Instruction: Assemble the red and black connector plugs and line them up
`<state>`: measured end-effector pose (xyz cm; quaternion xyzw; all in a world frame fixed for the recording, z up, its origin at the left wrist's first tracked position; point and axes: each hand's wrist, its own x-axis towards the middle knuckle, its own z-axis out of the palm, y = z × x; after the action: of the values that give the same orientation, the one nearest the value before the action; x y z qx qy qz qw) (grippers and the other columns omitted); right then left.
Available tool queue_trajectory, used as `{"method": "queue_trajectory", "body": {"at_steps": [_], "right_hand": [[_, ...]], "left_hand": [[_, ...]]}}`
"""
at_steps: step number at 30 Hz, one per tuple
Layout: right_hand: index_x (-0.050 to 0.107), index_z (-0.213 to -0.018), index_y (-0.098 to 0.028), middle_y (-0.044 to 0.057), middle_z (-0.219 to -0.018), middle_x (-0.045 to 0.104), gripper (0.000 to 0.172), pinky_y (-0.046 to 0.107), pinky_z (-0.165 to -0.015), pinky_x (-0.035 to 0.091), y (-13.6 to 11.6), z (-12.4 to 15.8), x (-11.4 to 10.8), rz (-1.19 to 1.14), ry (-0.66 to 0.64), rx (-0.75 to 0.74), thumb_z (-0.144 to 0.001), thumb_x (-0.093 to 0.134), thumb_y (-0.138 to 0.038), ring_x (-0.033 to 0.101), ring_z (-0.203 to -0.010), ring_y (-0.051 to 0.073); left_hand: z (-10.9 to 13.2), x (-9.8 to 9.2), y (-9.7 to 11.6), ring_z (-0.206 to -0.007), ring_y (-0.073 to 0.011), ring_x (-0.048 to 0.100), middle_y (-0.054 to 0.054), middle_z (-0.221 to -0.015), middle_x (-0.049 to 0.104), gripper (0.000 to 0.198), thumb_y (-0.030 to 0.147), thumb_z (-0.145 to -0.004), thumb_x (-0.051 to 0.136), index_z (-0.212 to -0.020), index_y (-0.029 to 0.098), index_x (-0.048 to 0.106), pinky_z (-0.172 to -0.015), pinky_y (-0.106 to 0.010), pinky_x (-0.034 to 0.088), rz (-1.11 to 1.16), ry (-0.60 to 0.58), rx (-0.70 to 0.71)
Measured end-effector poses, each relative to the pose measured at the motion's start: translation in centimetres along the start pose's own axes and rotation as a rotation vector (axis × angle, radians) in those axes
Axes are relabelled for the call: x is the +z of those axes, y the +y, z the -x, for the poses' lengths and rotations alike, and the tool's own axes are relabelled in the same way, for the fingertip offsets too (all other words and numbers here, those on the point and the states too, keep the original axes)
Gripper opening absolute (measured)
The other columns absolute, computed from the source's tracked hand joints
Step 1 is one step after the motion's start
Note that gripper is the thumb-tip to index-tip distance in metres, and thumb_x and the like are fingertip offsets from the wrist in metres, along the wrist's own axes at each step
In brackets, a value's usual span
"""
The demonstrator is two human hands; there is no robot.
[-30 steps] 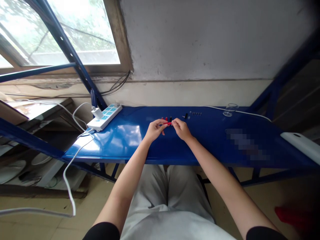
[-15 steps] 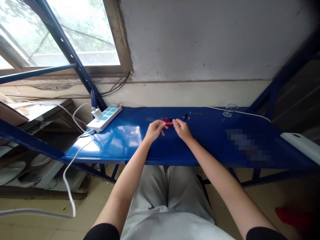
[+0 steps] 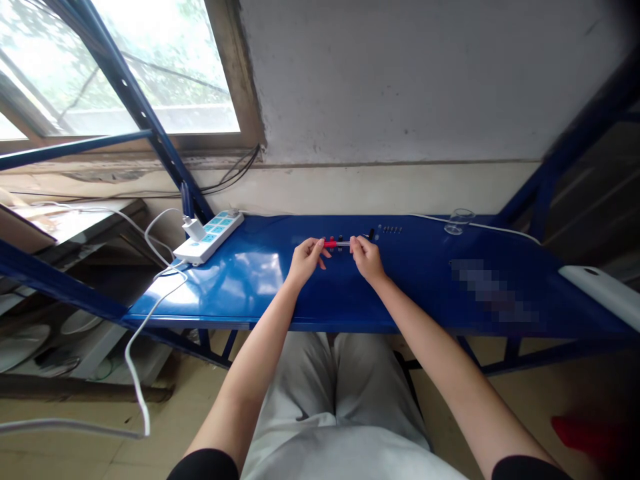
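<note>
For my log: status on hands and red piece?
Left hand, right hand each pinching one end of red piece. Held over blue shelf. Small black parts close behind.

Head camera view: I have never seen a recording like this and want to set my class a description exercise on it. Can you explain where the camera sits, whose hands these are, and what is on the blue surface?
There is no machine here. A seated person wears a camera on the head that looks forward and down, so both bare arms reach into the picture from below. The left hand and the right hand each pinch one end of a thin red rod, held level over the blue metal shelf. It may be a pen, but it is too small to tell. Just behind it sit a few small red and black pieces. To the left lies a white power strip with a charger plugged in. To the right stands a clear glass.
</note>
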<state>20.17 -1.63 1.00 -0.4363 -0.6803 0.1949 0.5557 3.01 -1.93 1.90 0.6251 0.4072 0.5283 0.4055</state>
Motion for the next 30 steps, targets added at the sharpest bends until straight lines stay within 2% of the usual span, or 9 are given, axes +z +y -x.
{"method": "queue_trajectory", "body": {"at_steps": [5, 8, 11, 13, 16, 19, 24, 30], "right_hand": [[0.041, -0.057, -0.021, -0.003, -0.049, 0.038, 0.045, 0.024, -0.049, 0.033, 0.5, 0.0, -0.2, -0.030, 0.134, 0.021, -0.087, 0.035, -0.054, 0.038, -0.046, 0.010], [0.048, -0.063, -0.020, -0.002, -0.054, 0.043, 0.043, 0.024, -0.049, 0.034, 0.6, -0.1, -0.1, -0.092, 0.146, 0.051, -0.086, 0.037, -0.055, 0.041, -0.048, 0.010], [0.056, -0.075, -0.020, 0.000, -0.064, 0.051, 0.041, 0.023, -0.048, 0.034, 0.4, -0.2, 0.2, -0.144, 0.029, 0.058, -0.083, 0.040, -0.057, 0.045, -0.051, 0.010], [0.058, -0.079, -0.019, 0.001, -0.065, 0.053, 0.040, 0.023, -0.046, 0.034, 0.2, -0.2, 0.5, -0.163, -0.080, 0.072, -0.081, 0.044, -0.057, 0.045, -0.051, 0.009], [0.058, -0.081, -0.019, -0.001, -0.060, 0.052, 0.038, 0.023, -0.044, 0.033, -0.1, 0.0, 0.9, -0.213, -0.217, 0.115, -0.077, 0.052, -0.056, 0.044, -0.047, 0.009], [0.057, -0.080, -0.019, -0.001, -0.061, 0.054, 0.035, 0.023, -0.044, 0.034, -0.3, 0.1, 1.2, -0.285, -0.302, 0.147, -0.072, 0.058, -0.053, 0.044, -0.045, 0.008], [0.058, -0.074, -0.018, -0.004, -0.052, 0.050, 0.034, 0.022, -0.040, 0.032, -0.8, 0.2, 1.2, -0.346, -0.394, 0.224, -0.067, 0.063, -0.051, 0.040, -0.041, 0.007], [0.058, -0.075, -0.017, -0.005, -0.051, 0.049, 0.035, 0.022, -0.039, 0.031, -0.8, 0.2, 1.1, -0.416, -0.448, 0.285, -0.065, 0.066, -0.049, 0.040, -0.040, 0.006]], "left_hand": [[-0.1, -0.2, 0.1, -0.040, -0.0059, 0.051, -0.005, -0.070, 0.066, 0.041, 0.054, -0.080, 0.048, -0.081, 0.013, 0.053, -0.036, -0.017, 0.032, 0.060, 0.072, -0.036], [0.0, -0.2, 0.3, -0.041, -0.0064, 0.052, -0.006, -0.069, 0.066, 0.042, 0.054, -0.078, 0.052, -0.080, 0.012, 0.057, -0.036, -0.017, 0.032, 0.044, -0.003, -0.067], [0.1, -0.1, 0.3, -0.043, -0.0070, 0.053, -0.007, -0.069, 0.066, 0.043, 0.053, -0.075, 0.056, -0.079, 0.011, 0.061, -0.036, -0.017, 0.031, 0.019, -0.135, -0.113], [0.1, -0.1, 0.3, -0.043, -0.0072, 0.053, -0.007, -0.069, 0.067, 0.043, 0.052, -0.075, 0.057, -0.081, 0.010, 0.062, -0.036, -0.017, 0.031, 0.025, -0.169, -0.120], [0.0, -0.2, 0.1, -0.043, -0.0076, 0.054, -0.007, -0.069, 0.066, 0.042, 0.052, -0.075, 0.057, -0.083, 0.010, 0.061, -0.036, -0.017, 0.031, 0.064, -0.124, -0.105], [-0.1, -0.3, -0.2, -0.042, -0.0073, 0.052, -0.004, -0.064, 0.064, 0.040, 0.051, -0.074, 0.058, -0.078, 0.011, 0.060, -0.036, -0.017, 0.031, 0.092, -0.090, -0.083], [-0.1, -0.3, -0.5, -0.038, -0.0043, 0.044, 0.000, -0.055, 0.057, 0.038, 0.050, -0.076, 0.056, -0.075, 0.012, 0.062, -0.037, -0.018, 0.033, 0.059, -0.080, -0.038], [0.0, -0.2, -0.6, -0.039, -0.0048, 0.043, 0.001, -0.054, 0.056, 0.037, 0.049, -0.075, 0.057, -0.079, 0.013, 0.065, -0.039, -0.018, 0.034, 0.016, -0.075, -0.008]]}}
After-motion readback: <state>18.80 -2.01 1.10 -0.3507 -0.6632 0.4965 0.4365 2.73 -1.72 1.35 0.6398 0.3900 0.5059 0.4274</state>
